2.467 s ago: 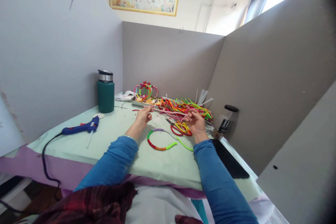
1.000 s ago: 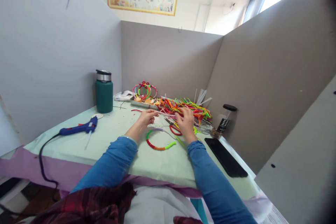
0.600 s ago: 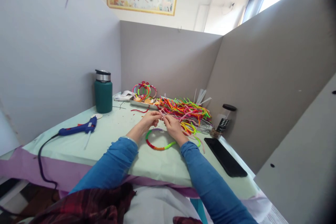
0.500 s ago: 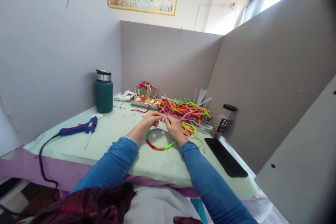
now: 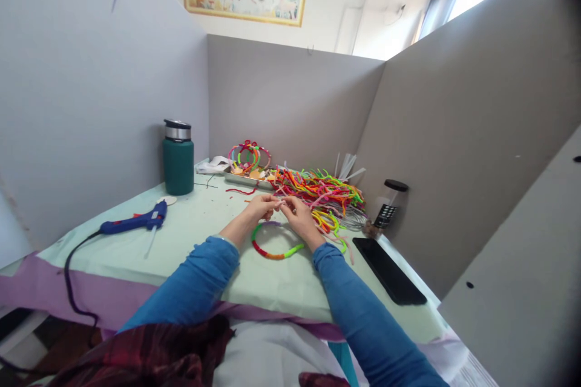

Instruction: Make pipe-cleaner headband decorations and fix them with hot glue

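My left hand point(image 5: 262, 205) and my right hand point(image 5: 295, 213) meet over the middle of the table, fingertips pinched together. Between them is a small pale pink piece of pipe cleaner point(image 5: 280, 202), mostly covered by the fingers. Just below the hands, a hoop wrapped in coloured pipe cleaner point(image 5: 273, 257) lies on the table, showing green, red, orange and purple stretches. My right hand hides part of its far right side. A heap of loose pipe cleaners point(image 5: 324, 190) lies beyond my right hand.
At left lie a blue glue gun point(image 5: 134, 224) with its cord and a green bottle point(image 5: 178, 166). Finished hoops point(image 5: 249, 157) stand in a metal tray point(image 5: 247, 180) at the back. A black phone point(image 5: 389, 272) and a clear jar point(image 5: 388, 208) are at right. Grey partitions point(image 5: 290, 84) enclose the table.
My fingertips have drawn slightly closer together around the pink pipe cleaner, with small finger movements. The hoop and everything else on the table stay put; the view has shifted slightly.
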